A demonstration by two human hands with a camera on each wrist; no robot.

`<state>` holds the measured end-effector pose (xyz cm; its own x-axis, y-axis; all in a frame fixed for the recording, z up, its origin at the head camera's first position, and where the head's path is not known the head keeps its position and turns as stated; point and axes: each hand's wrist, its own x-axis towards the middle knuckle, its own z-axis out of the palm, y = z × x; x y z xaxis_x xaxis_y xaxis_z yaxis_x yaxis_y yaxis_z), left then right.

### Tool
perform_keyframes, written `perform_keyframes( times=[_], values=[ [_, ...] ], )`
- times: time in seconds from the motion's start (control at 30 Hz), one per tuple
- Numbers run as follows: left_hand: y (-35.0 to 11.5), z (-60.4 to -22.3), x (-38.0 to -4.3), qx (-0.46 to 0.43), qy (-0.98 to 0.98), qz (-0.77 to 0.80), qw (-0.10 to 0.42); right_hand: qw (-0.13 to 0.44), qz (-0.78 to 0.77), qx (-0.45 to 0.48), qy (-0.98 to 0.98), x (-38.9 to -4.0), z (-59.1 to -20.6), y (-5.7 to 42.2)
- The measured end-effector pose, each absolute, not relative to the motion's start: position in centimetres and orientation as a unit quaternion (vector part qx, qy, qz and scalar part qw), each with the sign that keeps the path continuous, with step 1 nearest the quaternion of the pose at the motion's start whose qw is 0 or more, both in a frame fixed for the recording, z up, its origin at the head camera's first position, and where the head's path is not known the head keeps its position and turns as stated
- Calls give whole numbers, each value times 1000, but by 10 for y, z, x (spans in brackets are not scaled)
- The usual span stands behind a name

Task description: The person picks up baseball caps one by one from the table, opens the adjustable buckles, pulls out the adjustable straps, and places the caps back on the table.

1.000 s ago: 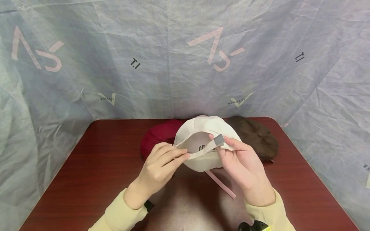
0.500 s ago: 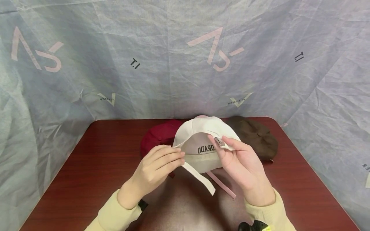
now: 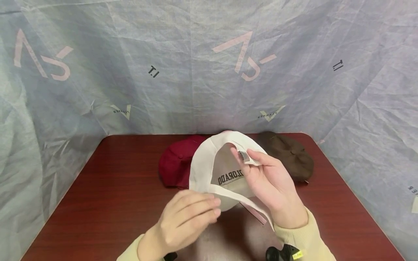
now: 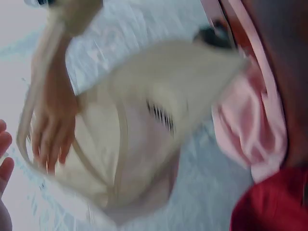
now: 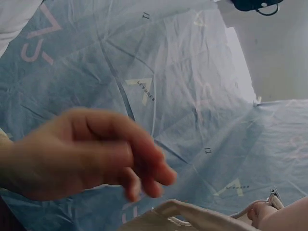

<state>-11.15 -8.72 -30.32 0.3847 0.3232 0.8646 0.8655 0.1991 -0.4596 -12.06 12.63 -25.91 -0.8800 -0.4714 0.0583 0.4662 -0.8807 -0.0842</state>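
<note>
A white cap (image 3: 202, 163) is held up with its opening facing me; dark lettering shows inside its front. My right hand (image 3: 271, 185) pinches the cap's back edge beside a small metal buckle (image 3: 243, 156). From the cap's other side a loose white strap (image 3: 241, 198) curves down in front of the right palm. My left hand (image 3: 187, 221) is near the root of that strap, fingers loosely bent. Seen from the right wrist, the left hand (image 5: 91, 154) is apart from the cap (image 5: 192, 216), with nothing between thumb and fingers. The left wrist view is blurred.
Behind the white cap, a dark red cap (image 3: 176, 163) lies to the left and a brown cap (image 3: 290, 156) to the right on the reddish wooden table (image 3: 107, 188). A pink cap (image 4: 250, 120) shows in the left wrist view. Grey printed cloth (image 3: 183, 90) hangs around the table.
The strap has come out of the buckle and hangs loose. My left hand has let go and moved down; the white cap has tilted, its left side lower. The right hand keeps its pinch.
</note>
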Motion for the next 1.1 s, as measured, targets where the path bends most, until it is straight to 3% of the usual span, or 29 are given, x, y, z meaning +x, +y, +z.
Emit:
perform_keyframes(
  times=[0.2,0.3,0.43,0.53,0.6,0.8,1.1],
  values=[
    [-73,-315,-94,-609,-568,-296,467,251,-967,-37,11,-124,-251,119],
    [-59,-334,-91,-527,-663,-374,379,250,-967,-53,13,-128,-249,115],
    [-42,-354,-97,-381,-746,-501,215,253,-966,-60,-3,-134,-249,109],
    [-34,-353,-109,-299,-657,-685,97,260,-963,-66,-14,-136,-250,104],
    [-32,-347,-117,-258,-518,-814,47,263,-962,-72,-15,-137,-250,102],
    [-36,-325,-132,-193,-166,-967,-24,266,-960,-90,-9,-140,-253,100],
    [-55,-311,-139,-282,4,-958,-52,289,-948,-134,7,-143,-260,99]
  ],
)
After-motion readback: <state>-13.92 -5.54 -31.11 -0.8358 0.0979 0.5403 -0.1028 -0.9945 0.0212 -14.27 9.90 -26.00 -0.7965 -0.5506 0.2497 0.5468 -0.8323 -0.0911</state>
